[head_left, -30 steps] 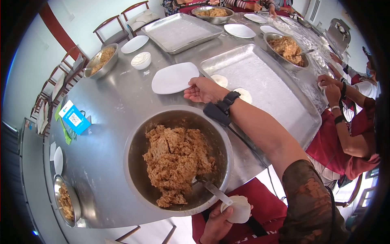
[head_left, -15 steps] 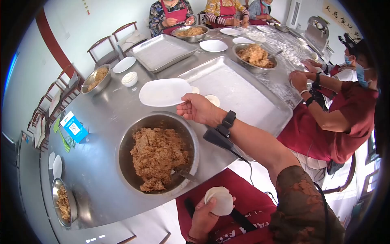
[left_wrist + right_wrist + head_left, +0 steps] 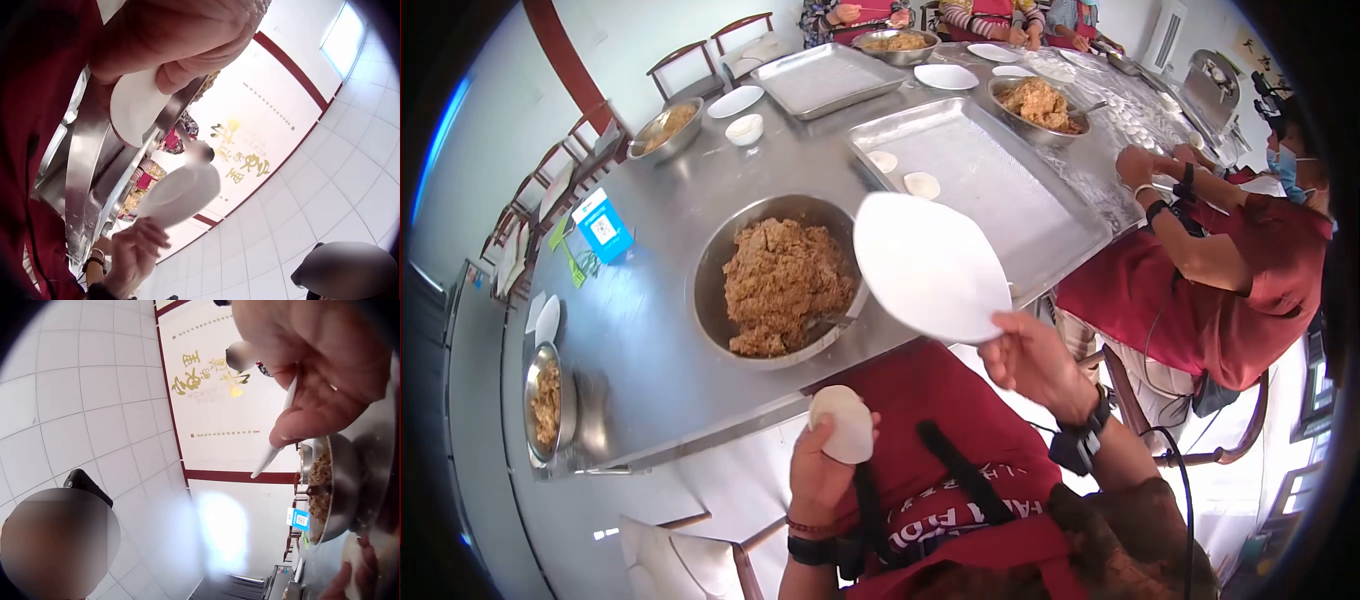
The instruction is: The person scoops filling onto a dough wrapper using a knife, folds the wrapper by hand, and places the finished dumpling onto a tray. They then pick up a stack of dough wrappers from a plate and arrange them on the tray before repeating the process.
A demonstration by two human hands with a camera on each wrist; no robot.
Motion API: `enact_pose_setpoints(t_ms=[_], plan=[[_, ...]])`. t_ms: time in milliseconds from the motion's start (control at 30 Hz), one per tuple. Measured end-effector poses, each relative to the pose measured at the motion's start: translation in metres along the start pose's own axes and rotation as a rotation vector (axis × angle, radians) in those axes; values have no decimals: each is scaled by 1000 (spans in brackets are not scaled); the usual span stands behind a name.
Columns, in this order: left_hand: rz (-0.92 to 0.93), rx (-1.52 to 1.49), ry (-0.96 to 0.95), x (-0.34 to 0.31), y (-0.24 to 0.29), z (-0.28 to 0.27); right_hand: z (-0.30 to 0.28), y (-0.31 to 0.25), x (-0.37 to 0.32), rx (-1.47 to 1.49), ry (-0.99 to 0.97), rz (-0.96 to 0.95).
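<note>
Plate: white, smooth and oblong with rounded corners, aloft to the right of the large round stainless-steel bowl; in the head view it covers a near corner of the long silver metal tray.
Plate's lie: from the right hand it reaches out forward and leftward, its long axis slanting from that hand past the bowl's right rim; the right hand is at its near end, the left hand well apart.
Right-hand hold: pinches the plate's near end, thumb on the upper face and curled fingers beneath; the right wrist view shows the plate almost edge-on between them.
Dough round: pale, thin and flat, in front of the bowl on the near side, over the dark red cloth apron; whether it is one sheet or several stacked, I cannot tell.
Left-hand hold: thumb across the dough's face, fingers bent behind it.
Bowl contents: brown, clumped filling heaped high, with a metal spoon handle by the bowl's right inner wall.
Tray: beyond the bowl and to its right, floured, bearing two flat white dough discs.
Worktop: grey polished steel under bowl and tray; a blue-and-white printed card stands left of the bowl.
</note>
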State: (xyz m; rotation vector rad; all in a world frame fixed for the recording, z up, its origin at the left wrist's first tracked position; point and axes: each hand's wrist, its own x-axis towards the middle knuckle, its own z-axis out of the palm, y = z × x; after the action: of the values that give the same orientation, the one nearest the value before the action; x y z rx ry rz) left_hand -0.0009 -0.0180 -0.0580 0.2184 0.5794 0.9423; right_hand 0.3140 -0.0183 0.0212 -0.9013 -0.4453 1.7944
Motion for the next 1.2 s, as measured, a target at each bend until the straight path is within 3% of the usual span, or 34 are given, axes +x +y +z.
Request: enact_pose_setpoints(t_ms=[167,233,533,800,1200], plan=[[114,-82,77,-20,23,-21,-19,40,-41,36,41,159],[142,-137,80,-27,31,-25,-20,51,-43,-77,72,173],[156,-65,112,-37,36,3,-30,70,0,-170,104,156],[-65,58,15,7,9,57,-40,67,33,-233,173,97],[-69,198,-76,124,-13,111,-49,45,47,-249,265,20]])
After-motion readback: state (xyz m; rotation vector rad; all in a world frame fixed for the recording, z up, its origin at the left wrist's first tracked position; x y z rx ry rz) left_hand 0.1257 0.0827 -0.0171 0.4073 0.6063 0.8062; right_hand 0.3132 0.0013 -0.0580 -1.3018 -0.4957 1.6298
